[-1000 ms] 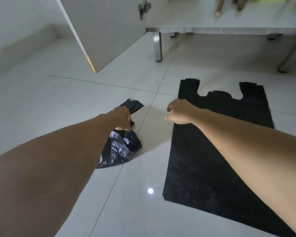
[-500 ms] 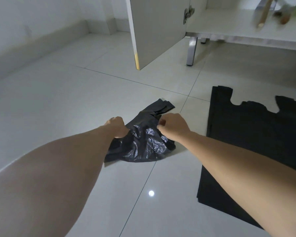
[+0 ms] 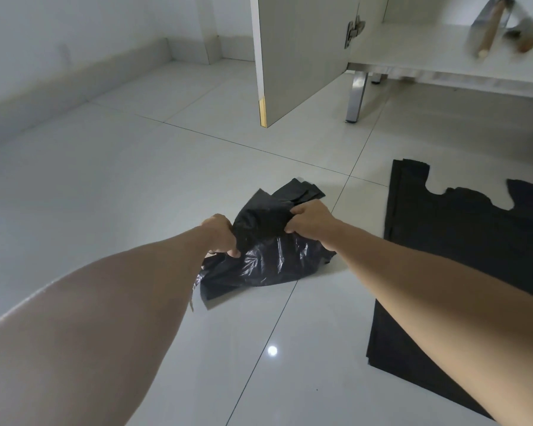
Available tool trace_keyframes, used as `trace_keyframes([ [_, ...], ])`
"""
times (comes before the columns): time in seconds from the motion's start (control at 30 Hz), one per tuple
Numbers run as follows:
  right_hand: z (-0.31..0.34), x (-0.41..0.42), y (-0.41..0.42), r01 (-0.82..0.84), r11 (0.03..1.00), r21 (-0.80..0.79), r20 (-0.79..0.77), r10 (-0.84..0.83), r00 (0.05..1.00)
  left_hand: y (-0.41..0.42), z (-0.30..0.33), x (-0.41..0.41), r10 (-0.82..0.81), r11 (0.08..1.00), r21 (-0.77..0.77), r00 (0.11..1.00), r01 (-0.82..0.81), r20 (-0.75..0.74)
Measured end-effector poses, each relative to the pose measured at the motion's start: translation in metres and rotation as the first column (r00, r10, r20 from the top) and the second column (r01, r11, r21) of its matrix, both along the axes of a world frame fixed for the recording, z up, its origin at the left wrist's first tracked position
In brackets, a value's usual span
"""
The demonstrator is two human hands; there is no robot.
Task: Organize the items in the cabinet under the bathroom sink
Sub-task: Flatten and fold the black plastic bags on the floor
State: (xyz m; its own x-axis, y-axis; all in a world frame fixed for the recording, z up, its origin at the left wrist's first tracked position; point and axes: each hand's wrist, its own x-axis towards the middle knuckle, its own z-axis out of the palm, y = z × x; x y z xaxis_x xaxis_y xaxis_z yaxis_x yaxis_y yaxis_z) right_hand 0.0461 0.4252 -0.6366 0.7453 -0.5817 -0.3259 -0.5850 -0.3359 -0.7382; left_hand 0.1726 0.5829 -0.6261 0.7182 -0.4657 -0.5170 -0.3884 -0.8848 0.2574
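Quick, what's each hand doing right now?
Left hand: grips the crumpled black bag.
Right hand: grips the same bag.

I see a glossy pale tiled floor with thin dark grout lines and one bright light glint. A low skirting lines the grey wall at left. Ahead, a white cabinet door hangs open on a metal hinge, beside a chrome leg.

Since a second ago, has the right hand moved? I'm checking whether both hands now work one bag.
Yes. The right hand left the flat black bag and moved left onto the crumpled black bag, which the left hand also grips.
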Motion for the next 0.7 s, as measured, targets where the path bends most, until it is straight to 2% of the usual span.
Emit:
trace_keyframes([
  [0.13, 0.019, -0.008, -0.008, -0.029, 0.986, -0.162, 0.018, 0.033, 0.999, 0.002, 0.012, 0.000, -0.004, 0.998, -0.066, 0.999, 0.002, -0.037],
  [0.23, 0.036, -0.014, -0.016, 0.031, 0.994, -0.108, 0.144, -0.015, 0.989, 0.003, 0.020, -0.003, -0.058, 0.996, -0.073, 0.997, 0.054, -0.056],
  [0.3, 0.047, -0.018, -0.021, 0.069, 0.994, -0.082, 0.225, -0.049, 0.973, 0.003, 0.026, -0.005, -0.057, 0.995, -0.086, 0.998, 0.056, -0.007],
  [0.4, 0.061, -0.023, -0.030, 0.127, 0.983, -0.131, 0.322, -0.079, 0.943, 0.001, 0.039, -0.005, -0.002, 0.986, -0.165, 0.997, 0.016, 0.082],
  [0.53, 0.079, -0.030, -0.042, 0.220, 0.973, -0.070, 0.449, -0.166, 0.878, -0.005, 0.063, 0.001, 0.092, 0.956, -0.293, 0.975, -0.030, 0.200],
  [0.6, 0.087, -0.034, -0.048, 0.235, 0.965, -0.121, 0.483, -0.149, 0.863, -0.009, 0.079, 0.004, 0.151, 0.916, -0.400, 0.952, -0.033, 0.267],
  [0.7, 0.098, -0.040, -0.058, 0.303, 0.951, -0.065, 0.495, -0.233, 0.837, -0.014, 0.104, 0.006, 0.224, 0.875, -0.485, 0.879, 0.009, 0.421],
])
